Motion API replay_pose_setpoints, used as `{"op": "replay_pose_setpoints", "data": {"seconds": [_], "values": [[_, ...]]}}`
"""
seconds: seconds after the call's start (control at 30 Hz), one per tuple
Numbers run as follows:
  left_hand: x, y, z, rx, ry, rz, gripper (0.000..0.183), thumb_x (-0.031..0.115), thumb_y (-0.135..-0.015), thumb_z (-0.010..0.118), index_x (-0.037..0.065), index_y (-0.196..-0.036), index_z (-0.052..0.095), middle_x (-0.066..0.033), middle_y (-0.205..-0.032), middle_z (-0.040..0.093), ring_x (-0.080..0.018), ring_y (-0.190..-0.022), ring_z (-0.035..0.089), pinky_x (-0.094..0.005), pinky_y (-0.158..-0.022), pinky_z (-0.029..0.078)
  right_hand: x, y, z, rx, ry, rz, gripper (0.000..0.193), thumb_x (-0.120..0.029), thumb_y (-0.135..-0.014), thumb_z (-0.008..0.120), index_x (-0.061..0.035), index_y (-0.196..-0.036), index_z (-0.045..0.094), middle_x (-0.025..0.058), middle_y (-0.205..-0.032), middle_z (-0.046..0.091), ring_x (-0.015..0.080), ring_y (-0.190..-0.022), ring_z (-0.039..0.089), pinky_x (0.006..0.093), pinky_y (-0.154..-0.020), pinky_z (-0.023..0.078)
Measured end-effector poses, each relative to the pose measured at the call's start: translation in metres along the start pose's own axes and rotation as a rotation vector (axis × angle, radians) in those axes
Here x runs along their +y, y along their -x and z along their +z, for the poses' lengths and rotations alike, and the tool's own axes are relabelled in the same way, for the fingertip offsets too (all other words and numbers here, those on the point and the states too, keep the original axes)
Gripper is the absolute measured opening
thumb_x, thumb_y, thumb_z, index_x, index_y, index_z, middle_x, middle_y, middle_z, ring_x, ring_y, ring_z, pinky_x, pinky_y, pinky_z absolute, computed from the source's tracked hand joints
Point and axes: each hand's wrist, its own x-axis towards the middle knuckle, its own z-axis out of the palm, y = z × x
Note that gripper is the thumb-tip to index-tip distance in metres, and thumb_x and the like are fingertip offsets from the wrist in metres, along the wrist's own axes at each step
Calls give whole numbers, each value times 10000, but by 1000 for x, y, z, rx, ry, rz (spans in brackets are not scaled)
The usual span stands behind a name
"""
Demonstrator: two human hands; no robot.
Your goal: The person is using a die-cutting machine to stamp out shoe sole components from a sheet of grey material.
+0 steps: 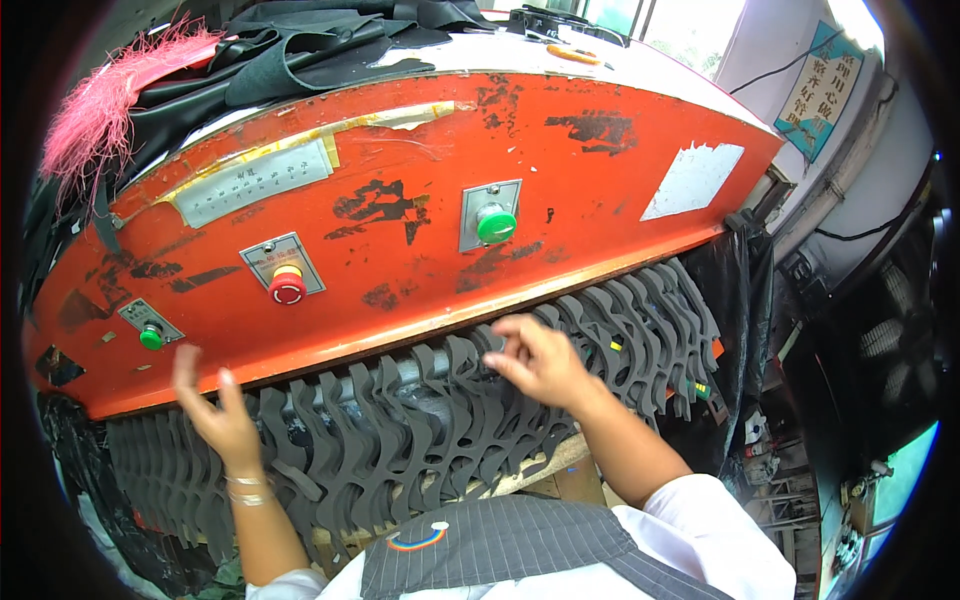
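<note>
My left hand (219, 416) is raised with finger and thumb apart, holding nothing. Its slightly blurred fingertips are just right of a small green push button (151, 337) on the orange machine front (420, 270); I see no contact. Lower right, my right hand (545, 362) has loosely curved fingers, with a gap between them and the thumb and nothing visible in it. It hovers over or rests lightly on a dark grey sheet of wavy cut-out strips (345, 430), which hangs along the machine's lower edge; whether it touches cannot be made out.
A red mushroom button (287, 285) and a larger green button (496, 225) protrude from the machine front. Black sheet material (300, 60) and a pink fringed piece (95, 115) lie on top, with an orange-handled tool (573, 53). Black plastic sheeting (745, 310) hangs at the right.
</note>
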Motion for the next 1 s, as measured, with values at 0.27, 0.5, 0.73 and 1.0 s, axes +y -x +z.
{"op": "replay_pose_setpoints", "data": {"seconds": [0.27, 0.5, 0.73, 1.0], "values": [[111, 115, 5, -1385, 482, -143, 186, 232, -772, 745, 69, -850, 703, -89, -750, 656, -225, -676, 629, -324, -669, 519, -22, 102, -15, -349, 109, 362, 398, -400, -809, 714, -37, -751, 562, 113, -619, 594, 278, -567, 605, 365, -538, 472], [129, 152, -6, -1326, -115, 291, 464, 281, -712, 766, 6, -1050, 605, -111, -990, 578, -304, -964, 563, -371, -810, 509, -32, 135, -32, -542, 333, 237, 572, -492, -701, 753, -19, -967, 571, 152, -1001, 551, 348, -996, 544, 431, -856, 445], [144, 185, 11, -1137, -450, 360, 330, 215, -640, 770, 83, -883, 590, -70, -872, 546, -244, -867, 579, -348, -696, 507, -18, 149, -7, -510, 610, 50, 552, -284, -594, 828, -58, -1027, 570, 108, -1009, 526, 290, -1010, 516, 382, -855, 450], [139, 223, 17, -901, -514, 297, 443, 222, -592, 817, 82, -891, 522, -74, -928, 518, -259, -921, 544, -368, -771, 466, -10, 157, 5, -457, 637, 113, 570, -224, -548, 862, -43, -1009, 579, 124, -1041, 547, 313, -1051, 529, 406, -878, 488]]}}
